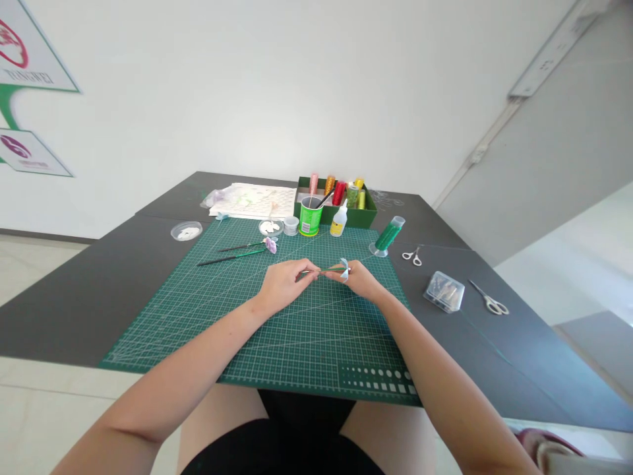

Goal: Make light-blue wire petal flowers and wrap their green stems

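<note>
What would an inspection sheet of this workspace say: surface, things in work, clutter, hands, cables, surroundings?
Surface: gridded green mat on a dark table.
Things in work: thin stem with a pale blue petal-like piece near the right hand.
Clutter: beyond the hands, a green box of spools, a green can and a bottle; right of the mat, small scissors, large scissors and a clear case.
Hands: right hand and left hand both pinch the stem above the mat.
Cables: no loose cable seen; a socket strip is mounted upper right.
Surroundings: white wall, signs at left.
</note>
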A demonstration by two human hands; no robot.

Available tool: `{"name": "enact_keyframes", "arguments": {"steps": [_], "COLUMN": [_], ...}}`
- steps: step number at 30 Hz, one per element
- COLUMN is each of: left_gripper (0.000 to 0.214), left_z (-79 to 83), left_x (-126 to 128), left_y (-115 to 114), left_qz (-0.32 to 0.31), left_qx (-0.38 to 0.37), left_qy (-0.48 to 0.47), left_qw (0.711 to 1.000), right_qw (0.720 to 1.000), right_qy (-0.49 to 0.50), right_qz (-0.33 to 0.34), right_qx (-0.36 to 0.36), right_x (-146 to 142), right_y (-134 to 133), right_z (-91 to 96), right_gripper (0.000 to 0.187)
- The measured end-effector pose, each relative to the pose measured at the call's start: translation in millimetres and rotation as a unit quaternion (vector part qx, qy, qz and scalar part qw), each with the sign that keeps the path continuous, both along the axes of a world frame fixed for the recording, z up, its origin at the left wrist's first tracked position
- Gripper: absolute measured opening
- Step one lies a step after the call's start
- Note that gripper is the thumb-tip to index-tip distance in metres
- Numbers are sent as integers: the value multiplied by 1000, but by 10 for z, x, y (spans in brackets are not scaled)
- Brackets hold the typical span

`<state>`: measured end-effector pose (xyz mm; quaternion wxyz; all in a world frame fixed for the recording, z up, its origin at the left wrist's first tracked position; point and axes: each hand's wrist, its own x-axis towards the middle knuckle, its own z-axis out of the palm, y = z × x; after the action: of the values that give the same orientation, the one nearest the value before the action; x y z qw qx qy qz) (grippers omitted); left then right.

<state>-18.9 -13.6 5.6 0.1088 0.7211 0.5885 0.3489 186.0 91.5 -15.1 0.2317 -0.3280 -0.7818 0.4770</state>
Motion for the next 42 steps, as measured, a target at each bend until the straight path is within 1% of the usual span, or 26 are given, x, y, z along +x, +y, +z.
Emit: {"name": "enact_keyframes", "arguments": {"steps": [4,7,9,12,15,18,20,23,26,30,33,35,38,42], "left_gripper": [17,16,15,15,14,11,10,11,14,13,13,14,15,13], "left_z": [2,-4,-27,-81,-121,-135,-143,-170,-192,-173,-147,-141,-139,-113], "left_x": [-17,-32,-49,-86,-131,-171,-191,-212,-213,-156,-81,-36,11,50], "left_y": [23,45,66,104,136,156,168,190,205,179,138,113,77,24], "left_qz": [32,43,35,11,9,38,51,48,27,-38,-80,-104,-152,-220], "left_qx": [2,3,3,5,-2,-14,-24,-45,-76,-123,-154,-171,-196,-212], "left_qy": [3,2,-5,-42,-75,-72,-64,-72,-86,-74,-63,-82,-120,-139], "left_qw": [999,999,999,999,997,997,996,995,993,989,983,976,961,942], "right_qw": [1000,997,994,990,982,975,974,974,976,983,980,978,977,977], "right_qy": [-17,-21,-22,-50,-73,-65,-50,-27,8,63,123,159,181,188], "right_qz": [14,62,90,117,162,203,212,214,198,131,76,35,-24,-67], "right_qx": [-11,-39,-53,-59,-61,-64,-64,-71,-87,-114,-137,-134,-108,-81], "right_x": [-4,-12,-14,-13,-15,-20,-17,5,38,77,96,102,101,73], "right_y": [-36,-61,-76,-105,-156,-224,-266,-313,-334,-325,-301,-279,-243,-196], "right_z": [-7,0,14,49,105,180,241,343,426,445,420,406,385,327], "right_gripper": [38,36,35,33,28,26,28,30,29,33,37,39,41,42]}}
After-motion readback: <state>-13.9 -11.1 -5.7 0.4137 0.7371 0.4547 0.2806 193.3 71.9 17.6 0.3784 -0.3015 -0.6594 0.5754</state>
